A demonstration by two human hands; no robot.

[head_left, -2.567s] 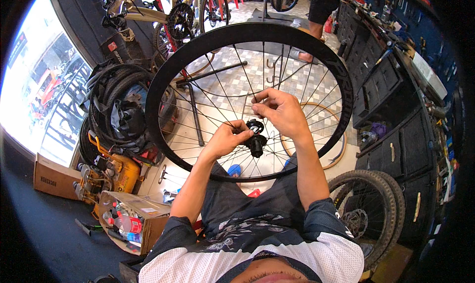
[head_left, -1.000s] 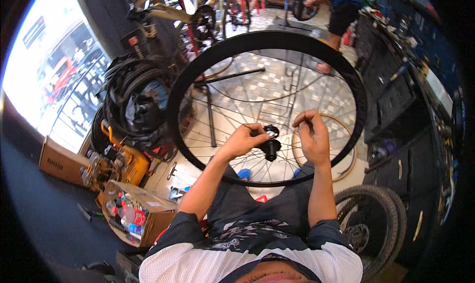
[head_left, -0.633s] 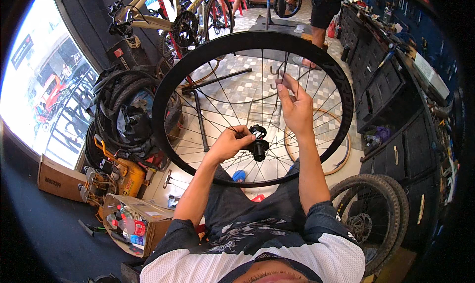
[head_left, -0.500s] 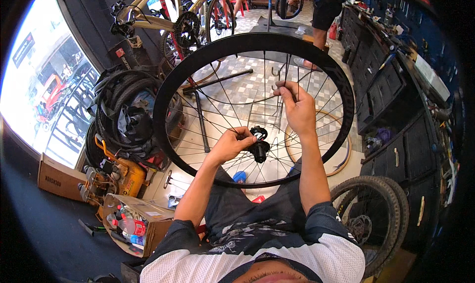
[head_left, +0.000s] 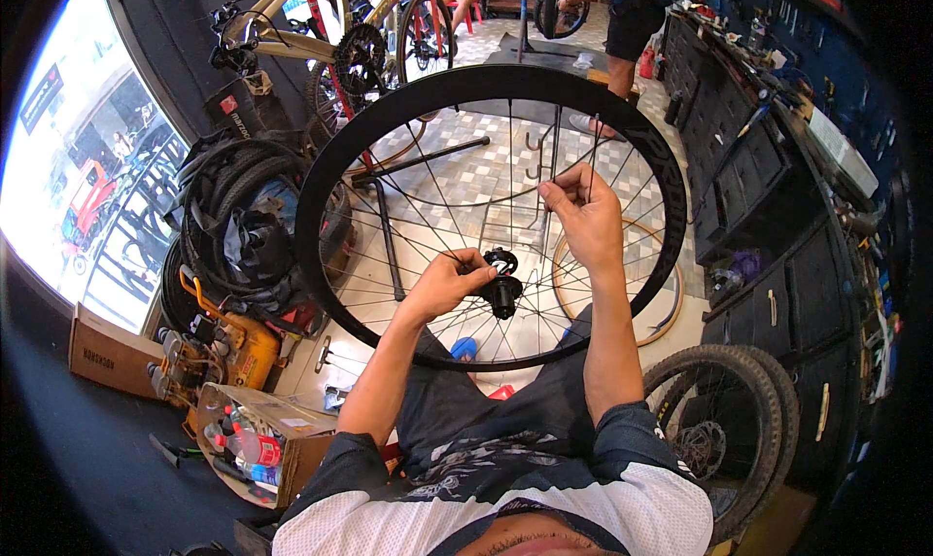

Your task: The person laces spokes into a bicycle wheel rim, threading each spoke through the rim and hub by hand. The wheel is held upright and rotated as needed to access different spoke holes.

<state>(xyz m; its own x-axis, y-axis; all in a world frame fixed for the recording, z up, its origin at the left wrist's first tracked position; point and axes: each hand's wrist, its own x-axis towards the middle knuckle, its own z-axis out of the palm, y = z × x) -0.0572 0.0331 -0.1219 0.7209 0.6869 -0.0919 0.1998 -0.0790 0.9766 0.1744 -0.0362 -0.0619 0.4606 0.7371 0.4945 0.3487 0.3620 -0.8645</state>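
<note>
A black deep-rimmed bicycle wheel (head_left: 335,119) lies across my thighs, tilted, with thin dark spokes running to its black hub (head_left: 502,294). My left hand (head_left: 449,286) is closed at the left side of this hub, thumb and fingers pinched at its flange; a spoke end there is too small to make out. Inside the rim's right half, my right hand (head_left: 589,221) is raised above the spokes. Its thumb and forefinger are pressed together on a thin spoke.
Fat-tyred wheels (head_left: 768,430) stand at my right, before dark drawers (head_left: 787,294). To my left are a carton of bottles (head_left: 311,449), a yellow machine (head_left: 255,352) and piled tyres (head_left: 209,182). Bikes (head_left: 360,55) and another person (head_left: 637,31) are beyond.
My right hand has moved slightly down, its fingers still pinched. The left hand stays at the hub. The whole view has shifted a little to the left.
</note>
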